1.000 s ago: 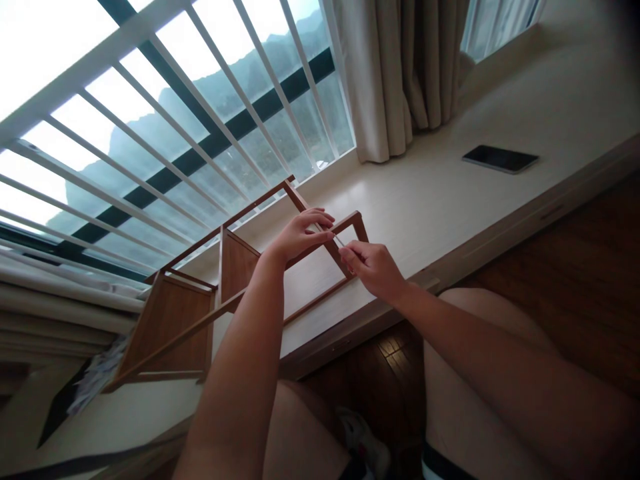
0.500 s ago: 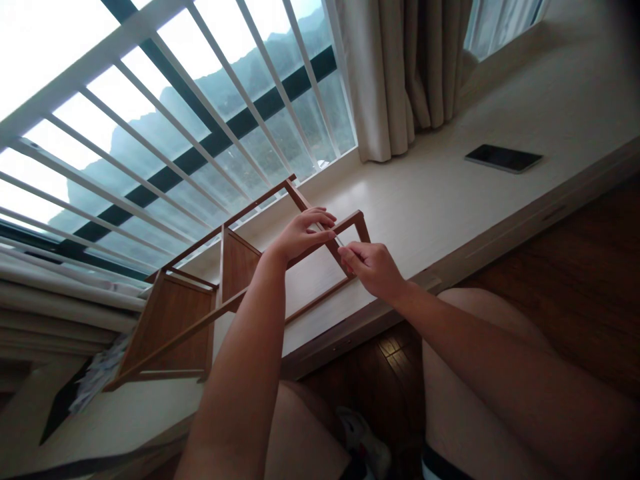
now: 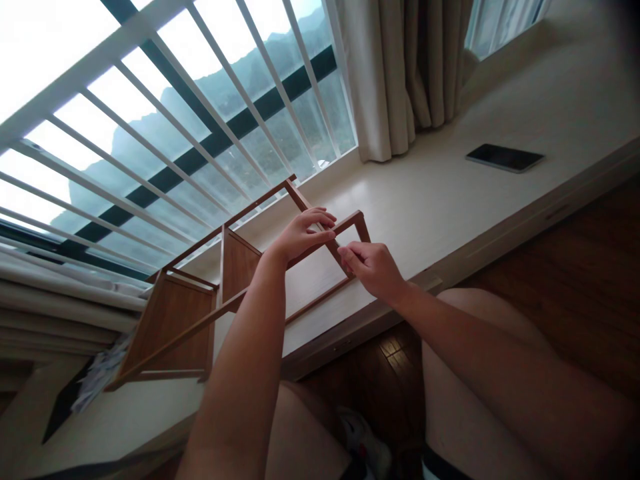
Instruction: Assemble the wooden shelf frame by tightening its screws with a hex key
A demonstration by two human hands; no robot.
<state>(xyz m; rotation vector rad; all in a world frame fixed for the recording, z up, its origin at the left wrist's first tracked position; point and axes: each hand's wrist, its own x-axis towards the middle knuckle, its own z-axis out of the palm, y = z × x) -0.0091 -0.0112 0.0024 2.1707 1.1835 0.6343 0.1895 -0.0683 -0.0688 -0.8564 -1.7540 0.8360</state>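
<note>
A brown wooden shelf frame point(image 3: 180, 313) lies on its side on the white window ledge point(image 3: 450, 207). My left hand point(image 3: 300, 235) grips one of its slanted end bars, fingers curled over the wood. My right hand point(image 3: 371, 267) is closed in a pinch right beside it at the same bar; what it pinches is hidden by its fingers. The two hands nearly touch at the frame's right end.
A dark phone point(image 3: 504, 157) lies flat on the ledge at the right. Beige curtains point(image 3: 400, 73) hang at the back, and white window bars point(image 3: 165, 120) run behind the frame. Printed paper point(image 3: 97, 377) sits at the frame's left end. My knees are over a dark wooden floor point(image 3: 575, 267).
Almost nothing has changed; the thin light piece seen at my right fingertips earlier is no longer visible, and the hands stay at the same bar.
</note>
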